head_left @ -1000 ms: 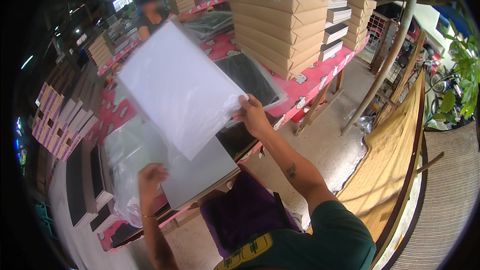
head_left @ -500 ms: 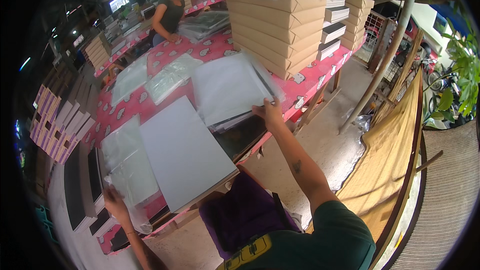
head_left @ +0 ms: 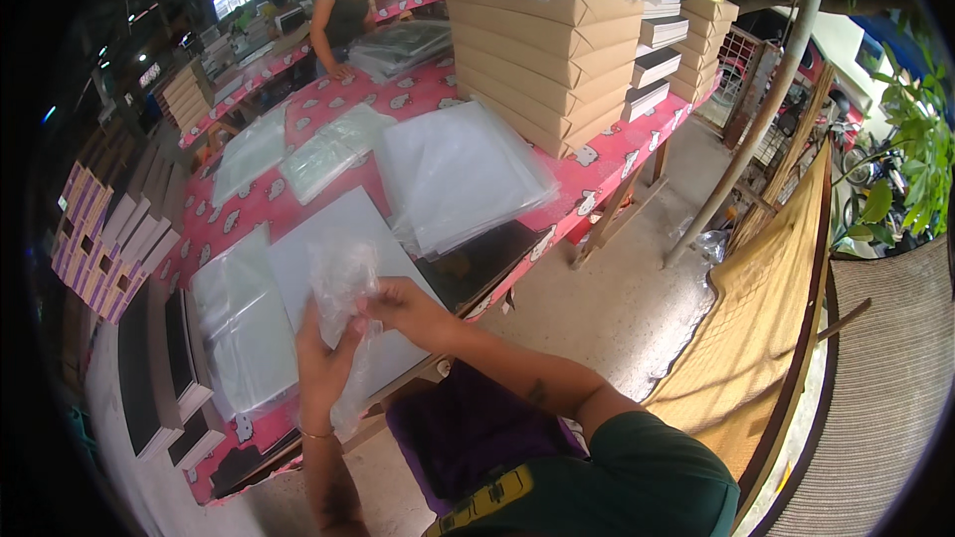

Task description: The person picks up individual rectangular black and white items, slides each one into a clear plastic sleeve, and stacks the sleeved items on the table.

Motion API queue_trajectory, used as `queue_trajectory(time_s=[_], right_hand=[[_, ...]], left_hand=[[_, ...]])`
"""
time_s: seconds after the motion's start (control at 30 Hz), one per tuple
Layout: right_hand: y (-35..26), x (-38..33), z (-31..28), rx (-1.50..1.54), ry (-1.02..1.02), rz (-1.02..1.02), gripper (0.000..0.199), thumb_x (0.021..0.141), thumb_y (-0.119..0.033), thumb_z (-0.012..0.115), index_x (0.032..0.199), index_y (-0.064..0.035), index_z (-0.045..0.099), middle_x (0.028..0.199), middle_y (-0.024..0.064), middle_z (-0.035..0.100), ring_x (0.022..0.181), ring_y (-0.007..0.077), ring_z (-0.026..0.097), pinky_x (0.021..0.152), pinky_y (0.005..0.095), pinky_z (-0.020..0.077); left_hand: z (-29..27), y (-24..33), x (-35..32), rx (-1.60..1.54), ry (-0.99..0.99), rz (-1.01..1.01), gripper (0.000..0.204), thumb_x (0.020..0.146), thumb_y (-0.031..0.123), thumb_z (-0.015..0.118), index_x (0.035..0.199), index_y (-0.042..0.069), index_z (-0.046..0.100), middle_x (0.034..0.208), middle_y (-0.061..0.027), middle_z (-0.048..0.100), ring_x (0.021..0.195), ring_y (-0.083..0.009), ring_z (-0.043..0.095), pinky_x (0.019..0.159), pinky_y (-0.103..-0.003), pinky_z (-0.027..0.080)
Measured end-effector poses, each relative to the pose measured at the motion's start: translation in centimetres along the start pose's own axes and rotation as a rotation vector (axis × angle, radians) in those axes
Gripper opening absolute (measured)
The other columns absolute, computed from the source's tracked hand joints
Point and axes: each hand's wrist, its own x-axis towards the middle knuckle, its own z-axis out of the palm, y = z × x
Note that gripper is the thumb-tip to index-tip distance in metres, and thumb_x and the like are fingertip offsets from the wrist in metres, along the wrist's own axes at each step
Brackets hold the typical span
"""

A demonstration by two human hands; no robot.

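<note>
A crumpled clear plastic bag (head_left: 341,283) is held up between both hands over the near table edge. My left hand (head_left: 320,363) grips its lower part and my right hand (head_left: 406,310) pinches it from the right. Under the bag a white flat board (head_left: 328,249) lies on the pink patterned table (head_left: 298,129). A stack of clear bags (head_left: 244,323) lies to the board's left. A bigger pile of clear sleeves (head_left: 453,174) lies to its right, over a black panel (head_left: 482,259).
Stacked brown cardboard boxes (head_left: 542,50) stand at the table's far right, with more plastic on top. Further bag piles (head_left: 333,144) lie mid-table. Another person (head_left: 343,5) stands at the far end. Black frames (head_left: 139,368) and pink boxes (head_left: 95,249) line the left.
The white board went from held up in the air to lying flat on the table. My right hand left the sleeve pile, and both hands now hold a clear bag.
</note>
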Motion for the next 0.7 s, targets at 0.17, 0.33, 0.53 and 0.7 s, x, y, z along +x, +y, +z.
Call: queue_trajectory(time_s=[0.17, 0.33, 0.53, 0.7], right_hand=[[-2.4, 0.6, -3.4, -0.252, 0.108, -0.076, 0.014, 0.088, -0.014, 0.063, 0.095, -0.0026, 0.064, 0.079, -0.0022, 0.061, 0.068, 0.0035, 0.053, 0.056, 0.0212, 0.0446], [-1.4, 0.9, -2.5, -0.070, 0.319, -0.273, 0.015, 0.079, -0.007, 0.067, 0.093, -0.0031, 0.065, 0.076, -0.0024, 0.063, 0.065, 0.0050, 0.055, 0.054, 0.0206, 0.0446], [-0.6, 0.7, -6.1, 0.058, 0.429, -0.011, 0.009, 0.080, -0.014, 0.071, 0.084, -0.0079, 0.065, 0.069, -0.0045, 0.057, 0.053, 0.0024, 0.045, 0.044, 0.0192, 0.0289], [-2.2, 2.0, -2.6, -0.159, 0.580, -0.300, 0.015, 0.083, -0.014, 0.068, 0.073, -0.0086, 0.058, 0.063, -0.0058, 0.050, 0.052, 0.0028, 0.041, 0.049, 0.0188, 0.0324]], left_hand=[[-3.3, -2.3, -0.9, -0.117, 0.102, -0.241, 0.016, 0.088, 0.009, 0.061, 0.077, 0.001, 0.054, 0.069, 0.0029, 0.047, 0.066, -0.0048, 0.039, 0.059, -0.021, 0.034], [-4.5, -2.5, -0.9, 0.093, 0.215, -0.113, 0.018, 0.092, 0.013, 0.056, 0.080, 0.001, 0.054, 0.068, 0.0010, 0.048, 0.064, -0.0068, 0.041, 0.059, -0.022, 0.036], [-5.5, -4.7, 0.4, -0.047, 0.286, -0.133, 0.019, 0.095, 0.016, 0.051, 0.084, 0.001, 0.054, 0.066, 0.0009, 0.045, 0.062, -0.0066, 0.040, 0.057, -0.022, 0.035], [-7.0, -5.2, 0.5, -0.012, 0.229, -0.223, 0.019, 0.093, 0.018, 0.054, 0.083, 0.002, 0.053, 0.066, 0.0049, 0.037, 0.061, -0.0041, 0.033, 0.053, -0.022, 0.029]])
